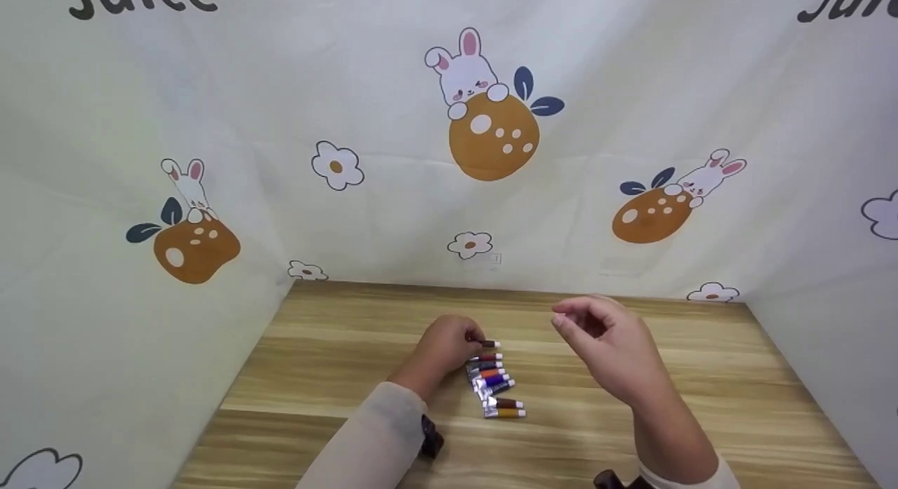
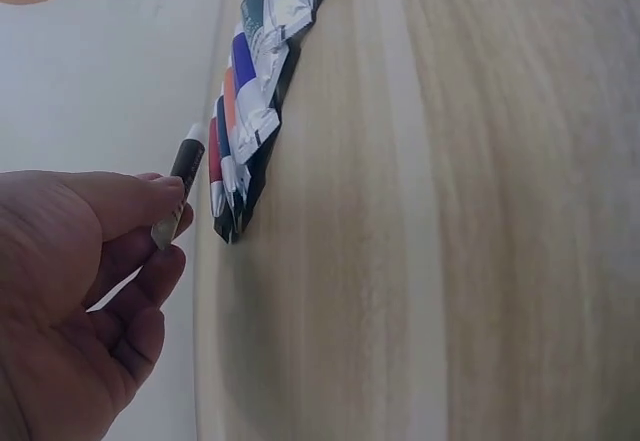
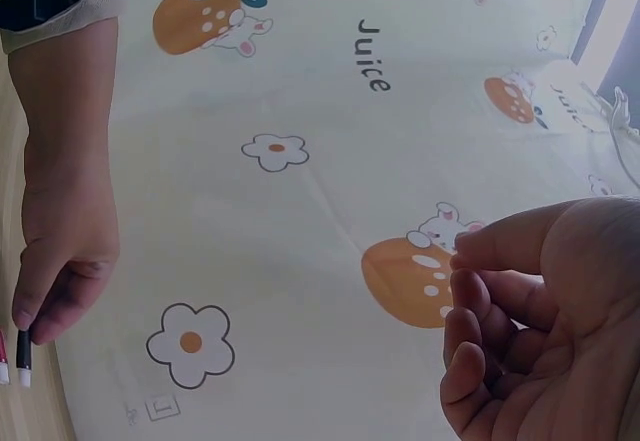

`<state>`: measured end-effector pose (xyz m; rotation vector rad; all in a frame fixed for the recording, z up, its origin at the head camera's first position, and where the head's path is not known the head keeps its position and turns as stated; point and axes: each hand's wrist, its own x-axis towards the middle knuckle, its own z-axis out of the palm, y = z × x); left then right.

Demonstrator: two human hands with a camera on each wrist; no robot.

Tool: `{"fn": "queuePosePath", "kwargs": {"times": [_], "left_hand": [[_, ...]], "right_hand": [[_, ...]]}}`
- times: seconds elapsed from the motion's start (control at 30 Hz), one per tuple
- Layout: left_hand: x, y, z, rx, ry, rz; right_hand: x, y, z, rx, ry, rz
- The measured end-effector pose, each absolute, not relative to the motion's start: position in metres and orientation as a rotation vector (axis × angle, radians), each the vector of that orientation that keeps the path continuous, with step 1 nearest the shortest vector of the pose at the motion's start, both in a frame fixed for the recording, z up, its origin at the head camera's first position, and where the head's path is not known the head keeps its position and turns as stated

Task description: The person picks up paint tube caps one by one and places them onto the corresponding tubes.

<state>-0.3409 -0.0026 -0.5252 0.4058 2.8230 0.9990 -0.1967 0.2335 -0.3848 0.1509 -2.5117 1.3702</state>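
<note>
Between the thumb and fingertips of the left hand (image 1: 443, 349) sits a small dark paint tube with a white cap (image 1: 489, 344), pinched by its crimped silver tail, as the left wrist view shows it (image 2: 182, 183). That tube is at the far end of the row of small colourful metal paint tubes (image 1: 497, 384), just beyond the last one and very close to it; whether it touches its neighbour, I cannot tell. The row runs from just beside the left hand's fingertips back toward the person, white caps pointing to the right hand's side. Reds, an orange, a purple-blue and browns are in the line, the tubes lying side by side on the light wooden table (image 1: 330, 349) with their flattened ends overlapping. From the left wrist view the row (image 2: 252, 111) stretches away from the fingers, tight against each other.

Over to the right hand (image 1: 609, 345): it hovers above the table, well to the side of the row, touching nothing. Its fingers are loosely curled, thumb near the forefinger tip, and the right wrist view (image 3: 540, 331) shows nothing between them. A beige sleeve (image 1: 372, 440) covers the left forearm. Behind both hands rises a cream cloth backdrop printed with rabbits, oranges and flowers (image 1: 491, 124).
</note>
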Motion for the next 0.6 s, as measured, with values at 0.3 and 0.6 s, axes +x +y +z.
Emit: {"fn": "queuePosePath", "kwargs": {"times": [0.3, 0.6], "left_hand": [[-0.3427, -0.004, -0.5293, 0.425, 2.855, 0.948], [-0.3443, -0.0033, -0.5313, 0.39, 2.812, 0.952]], "right_hand": [[-0.1985, 0.2338, -0.3875, 0.183, -2.478, 1.406], [-0.202, 0.2348, -0.3892, 0.162, -2.497, 1.402]]}}
